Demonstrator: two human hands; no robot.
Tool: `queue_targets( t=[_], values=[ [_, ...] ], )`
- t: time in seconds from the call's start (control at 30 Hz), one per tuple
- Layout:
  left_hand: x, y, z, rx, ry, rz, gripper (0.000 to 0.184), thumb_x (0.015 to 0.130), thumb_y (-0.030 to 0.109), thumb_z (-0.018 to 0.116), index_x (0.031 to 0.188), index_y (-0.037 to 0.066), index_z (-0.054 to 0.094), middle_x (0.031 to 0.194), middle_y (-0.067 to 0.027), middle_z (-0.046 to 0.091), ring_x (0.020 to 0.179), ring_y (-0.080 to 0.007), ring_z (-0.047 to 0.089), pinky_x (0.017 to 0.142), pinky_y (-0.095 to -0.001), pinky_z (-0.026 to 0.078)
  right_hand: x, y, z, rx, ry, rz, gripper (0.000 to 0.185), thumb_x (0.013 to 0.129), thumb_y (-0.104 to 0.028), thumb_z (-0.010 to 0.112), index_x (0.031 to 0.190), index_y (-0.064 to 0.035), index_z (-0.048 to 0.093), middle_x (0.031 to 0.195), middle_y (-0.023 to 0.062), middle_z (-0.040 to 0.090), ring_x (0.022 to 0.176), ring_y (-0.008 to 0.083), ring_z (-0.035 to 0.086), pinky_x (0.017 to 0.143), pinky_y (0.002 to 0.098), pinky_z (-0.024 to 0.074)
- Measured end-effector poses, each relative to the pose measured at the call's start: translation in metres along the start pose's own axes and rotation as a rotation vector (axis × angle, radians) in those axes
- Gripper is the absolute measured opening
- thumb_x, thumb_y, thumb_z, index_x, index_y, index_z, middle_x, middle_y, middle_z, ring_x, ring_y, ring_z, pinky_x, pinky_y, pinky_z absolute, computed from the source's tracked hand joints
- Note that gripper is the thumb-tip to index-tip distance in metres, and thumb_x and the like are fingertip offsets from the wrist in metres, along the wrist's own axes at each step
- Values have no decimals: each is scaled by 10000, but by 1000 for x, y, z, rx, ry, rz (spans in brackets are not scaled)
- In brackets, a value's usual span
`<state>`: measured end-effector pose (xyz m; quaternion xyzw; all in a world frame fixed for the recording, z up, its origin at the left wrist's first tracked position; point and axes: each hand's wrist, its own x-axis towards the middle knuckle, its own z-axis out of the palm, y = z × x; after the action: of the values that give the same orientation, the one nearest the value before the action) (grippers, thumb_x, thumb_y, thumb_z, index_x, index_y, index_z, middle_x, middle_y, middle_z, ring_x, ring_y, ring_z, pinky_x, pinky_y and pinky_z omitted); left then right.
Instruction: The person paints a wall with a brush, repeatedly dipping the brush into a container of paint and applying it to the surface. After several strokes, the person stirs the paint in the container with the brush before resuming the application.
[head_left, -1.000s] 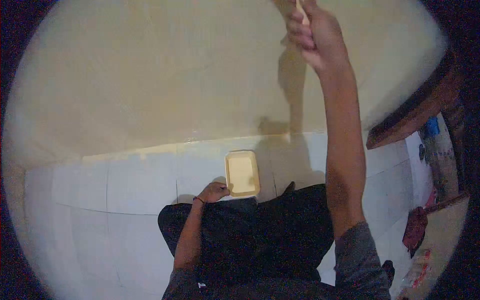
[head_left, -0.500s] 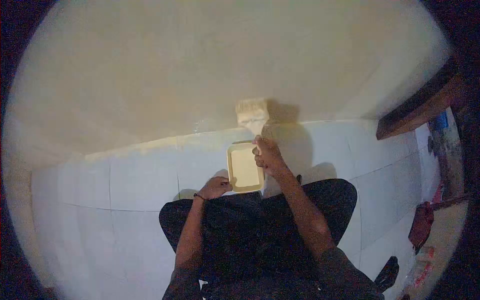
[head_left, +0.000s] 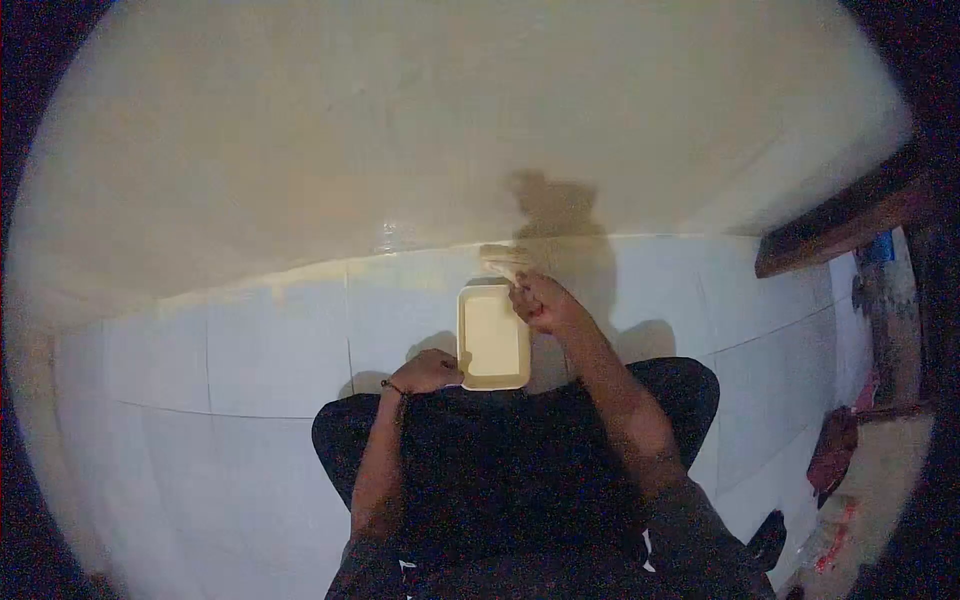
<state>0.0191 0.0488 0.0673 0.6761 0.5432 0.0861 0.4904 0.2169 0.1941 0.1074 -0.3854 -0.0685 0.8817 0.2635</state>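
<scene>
A person in dark trousers (head_left: pixel 500 470) sat on a pale tiled floor (head_left: pixel 260 360) facing a cream wall (head_left: pixel 300 150), knees spread wide; the right hand (head_left: pixel 541 303) was closed around the handle of a wide paint brush (head_left: pixel 506 258), its bristles pointing away from the body, just beyond the far rim of a shallow, pale yellow tray (head_left: pixel 525 345) and near the foot of the wall; whether the bristles touched the floor could not be told. The tray lay directly in front of the person, its near end beside the trousers, with a cream-coloured fill inside; the left hand (head_left: pixel 430 372), a dark bracelet (head_left: pixel 393 386) at its wrist, was at the tray's near left corner with fingers bent and touching the rim, though how firmly they gripped it could not be made out. Uneven cream patches (head_left: pixel 240 292) marked the tiles along the base of the wall; a dark shadow (head_left: pixel 562 210) fell across wall and floor beyond the brush. Well apart on the right, a brown wooden piece (head_left: pixel 835 225) jutted inward; a blue item (head_left: pixel 881 247) showed just beside it, and a maroon cloth (head_left: pixel 832 452) lay below, near red and clear packaging (head_left: pixel 838 535).
</scene>
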Motion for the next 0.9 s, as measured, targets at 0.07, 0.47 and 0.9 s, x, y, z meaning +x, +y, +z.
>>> queue_targets(
  t=[0.07, 0.47, 0.9],
  values=[
    [0, 7, -2, 0, 9, -23, 399, 680, 363, 507, 803, -9, 582, 781, -192, 570, 764, -292, 543, 707, -355, 418, 10, -5, 6, -115, 143, -9, 238, 800, -253, 494, 746, -28, 436, 494, 15, 431, 331, 65, 346, 258, 172, 249],
    [7, -22, 17, 34, 85, 159, 385, 670, 375, 469, 714, 10, 585, 752, -174, 569, 728, -296, 543, 703, -369, 412, -26, -12, 54, -177, 51, -48, 224, 832, -243, 427, 756, -33, 441, 498, 1, 409, 309, 57, 290, 248, 169, 221],
    [-12, 8, 11, -104, 132, -13, 492, 702, 492, 446, 747, 24, 591, 816, -130, 588, 765, -258, 543, 713, -349, 411, -176, -46, 160, -251, -60, -368, 220, 843, -241, 425, 838, -22, 452, 541, -31, 413, 329, 16, 289, 255, 146, 219]
  ],
)
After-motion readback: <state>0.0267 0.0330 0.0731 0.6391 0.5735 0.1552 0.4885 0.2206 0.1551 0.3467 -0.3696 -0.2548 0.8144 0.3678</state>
